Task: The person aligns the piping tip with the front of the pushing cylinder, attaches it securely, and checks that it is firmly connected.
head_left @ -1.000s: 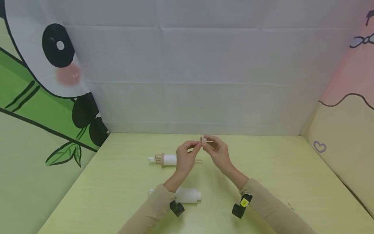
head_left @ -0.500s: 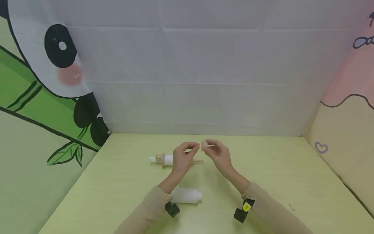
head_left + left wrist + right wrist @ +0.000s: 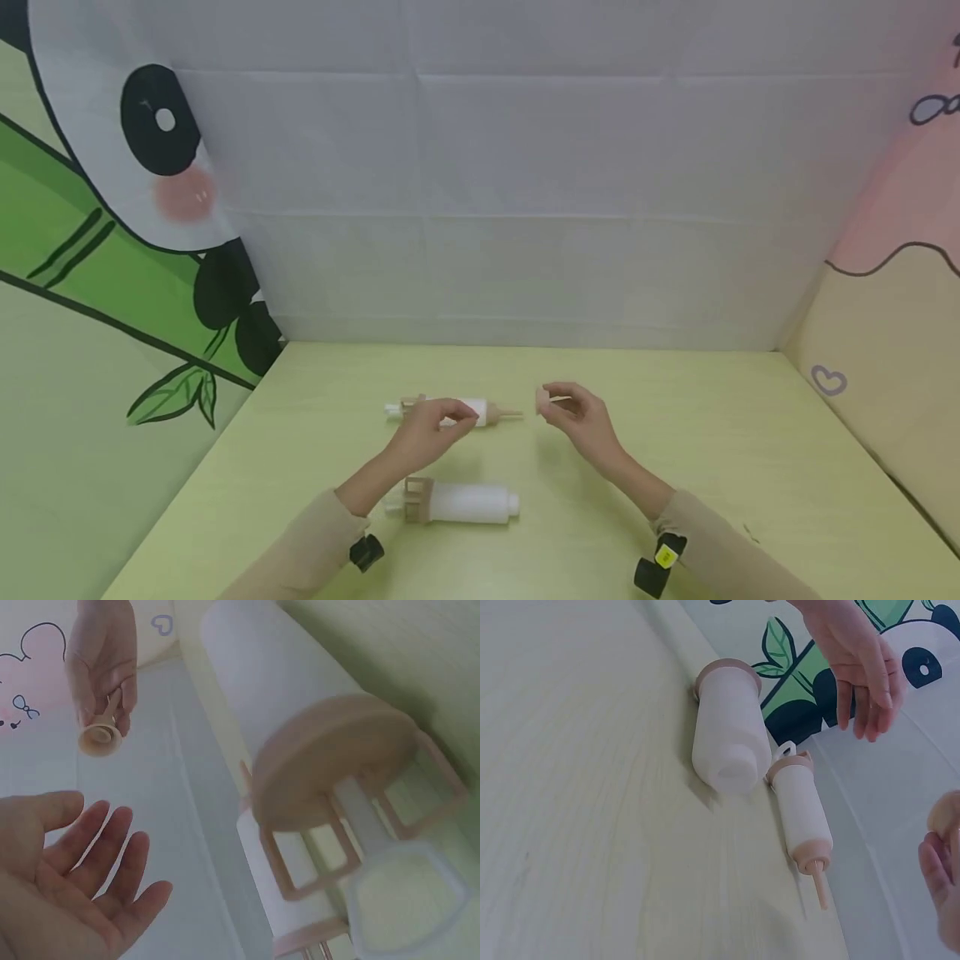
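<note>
My right hand [image 3: 588, 425] pinches a tan funnel-shaped nozzle [image 3: 101, 739] by its narrow stem, above the table, with its wide mouth facing left. My left hand [image 3: 82, 877] is in the air with relaxed, spread fingers and nothing in them; in the head view it covers part of the smaller syringe. Nearer me lies the larger white plunger syringe [image 3: 471, 504], on its side, with a tan finger-grip collar and a white handle at the left. Behind it the smaller white syringe [image 3: 802, 810] lies parallel, with a thin tan nozzle fitted at its right end.
The pale yellow table [image 3: 675, 433] ends at a white cloth backdrop [image 3: 525, 250]. Printed walls stand at both sides. A small dark fleck [image 3: 751, 534] is on the table at the right. Each sleeve bears a black wrist camera [image 3: 367, 552].
My hands have moved apart and lower. The left let go of the nozzle and moved left toward me; the right moved slightly right with the nozzle. The larger syringe's collar is uncovered.
</note>
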